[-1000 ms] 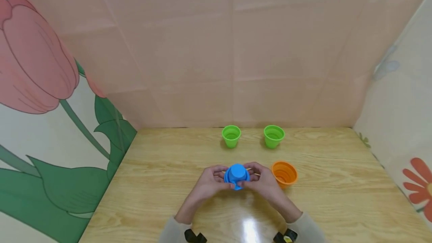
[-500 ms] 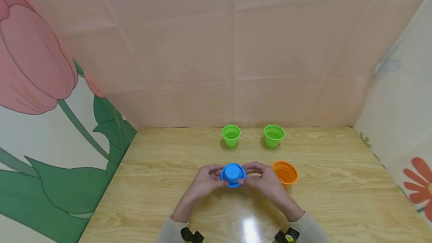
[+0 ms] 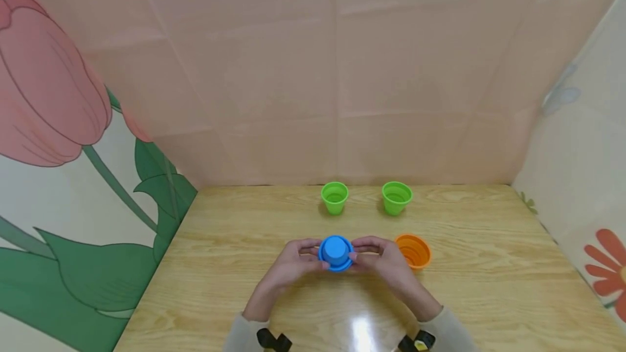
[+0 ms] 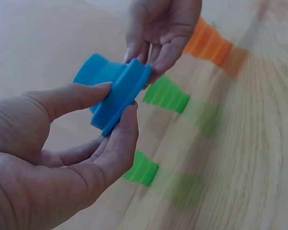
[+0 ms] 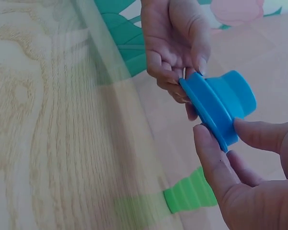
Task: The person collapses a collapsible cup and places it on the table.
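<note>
A blue collapsible cup (image 3: 335, 250) is held between both hands above the table, its narrow base facing up toward the head camera. Its lower wall is folded into a wide ring, with the base standing out, as the left wrist view shows on the cup (image 4: 116, 91). My left hand (image 3: 293, 261) pinches the rim from the left, thumb on the near side and fingers beneath. From the right, my right hand (image 3: 383, 261) pinches the opposite edge. In the right wrist view the cup (image 5: 218, 105) lies tilted between the two sets of fingertips.
An orange cup (image 3: 413, 251) stands upright just right of my right hand. Two green cups, one on the left (image 3: 335, 198) and one on the right (image 3: 396, 198), stand near the back edge of the wooden table (image 3: 244, 221). A pink backdrop (image 3: 274, 96) rises behind.
The blue cup has shifted slightly left and been turned, so its base faces the head camera more evenly. The dented rim part at its near side now looks round. Other cups stay put.
</note>
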The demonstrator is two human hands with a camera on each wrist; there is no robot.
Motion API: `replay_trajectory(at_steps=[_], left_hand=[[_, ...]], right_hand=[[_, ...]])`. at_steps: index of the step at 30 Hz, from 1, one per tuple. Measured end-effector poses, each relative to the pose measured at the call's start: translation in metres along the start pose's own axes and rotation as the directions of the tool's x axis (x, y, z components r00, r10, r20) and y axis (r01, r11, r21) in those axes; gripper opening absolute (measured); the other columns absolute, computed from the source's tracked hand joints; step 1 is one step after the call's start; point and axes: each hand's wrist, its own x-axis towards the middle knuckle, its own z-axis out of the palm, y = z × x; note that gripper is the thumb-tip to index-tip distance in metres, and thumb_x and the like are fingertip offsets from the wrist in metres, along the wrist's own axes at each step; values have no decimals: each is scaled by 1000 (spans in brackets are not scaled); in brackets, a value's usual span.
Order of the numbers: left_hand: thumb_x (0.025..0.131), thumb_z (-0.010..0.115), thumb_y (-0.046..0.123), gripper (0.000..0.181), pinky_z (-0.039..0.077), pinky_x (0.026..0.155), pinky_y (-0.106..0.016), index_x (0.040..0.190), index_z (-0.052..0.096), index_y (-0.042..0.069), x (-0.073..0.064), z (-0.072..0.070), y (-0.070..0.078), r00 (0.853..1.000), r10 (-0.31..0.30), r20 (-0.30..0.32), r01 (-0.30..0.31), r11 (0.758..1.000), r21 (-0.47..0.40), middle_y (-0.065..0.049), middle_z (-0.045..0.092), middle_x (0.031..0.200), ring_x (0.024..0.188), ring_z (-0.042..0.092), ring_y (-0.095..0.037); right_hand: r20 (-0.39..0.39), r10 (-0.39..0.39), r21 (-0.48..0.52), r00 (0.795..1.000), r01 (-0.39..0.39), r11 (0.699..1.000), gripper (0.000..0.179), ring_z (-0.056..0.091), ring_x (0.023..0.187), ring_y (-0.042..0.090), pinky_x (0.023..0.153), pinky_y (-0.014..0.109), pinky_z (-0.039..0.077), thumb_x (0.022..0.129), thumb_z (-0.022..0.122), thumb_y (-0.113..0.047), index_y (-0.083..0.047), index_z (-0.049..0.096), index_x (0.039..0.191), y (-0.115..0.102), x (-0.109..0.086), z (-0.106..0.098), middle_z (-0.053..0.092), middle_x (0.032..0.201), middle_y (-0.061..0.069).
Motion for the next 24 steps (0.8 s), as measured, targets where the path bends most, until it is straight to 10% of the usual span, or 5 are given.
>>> replay_trajectory(at_steps=[24], left_hand=[[100, 64, -2, 48, 65, 97, -42, 145, 51, -13, -1, -6, -2, 998, -18, 67, 27, 990, -139, -27, 71, 128, 104, 77, -25]], right_hand=[[33, -7, 77, 999, 5, 997, 48, 78, 98, 14, 95, 41, 66, 101, 69, -7, 18, 53, 139, 3, -2, 4, 78, 116, 16]])
